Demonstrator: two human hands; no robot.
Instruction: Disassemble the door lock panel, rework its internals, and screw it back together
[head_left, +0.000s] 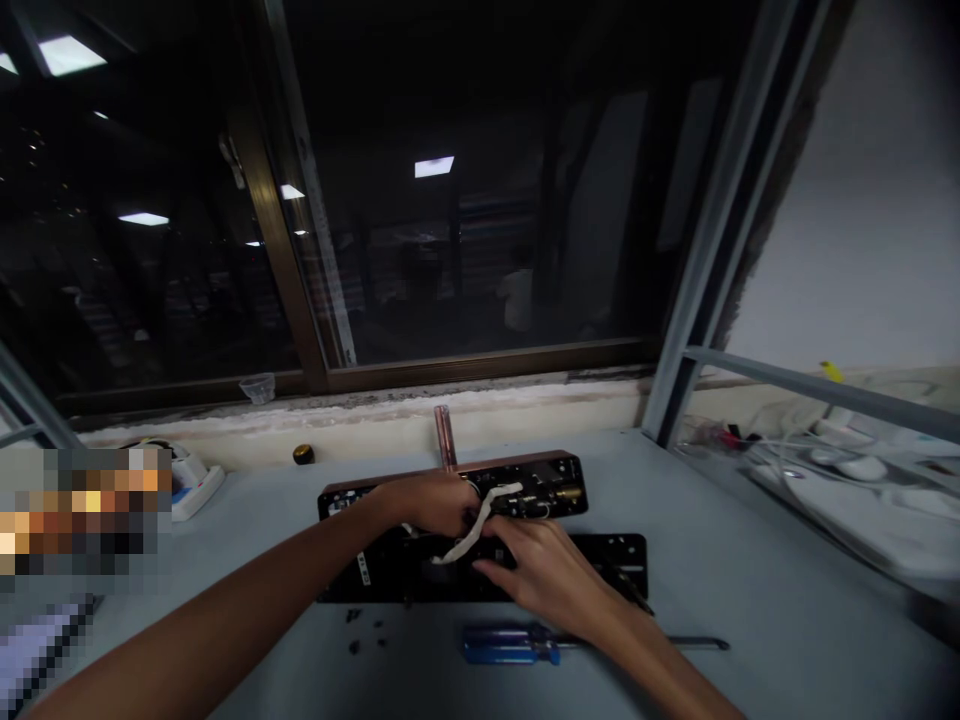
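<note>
A copper-coloured door lock body [547, 482] with a lever handle [444, 436] lies on the grey table, its black inner side up. In front of it lies a black back plate [600, 556]. My left hand [429, 502] rests closed on the lock body's middle, pinching a white flat cable [480, 520] that runs from the lock to the plate. My right hand [541, 578] lies over the black plate with fingers curled at the cable's lower end.
A blue-handled screwdriver [517, 644] lies near the front edge under my right forearm. Small black screws [363, 632] sit to its left. A white power strip [193, 484], a small dark cap [303, 454] and a plastic cup [258, 386] are at the back left. Cables [825, 470] fill the right bench.
</note>
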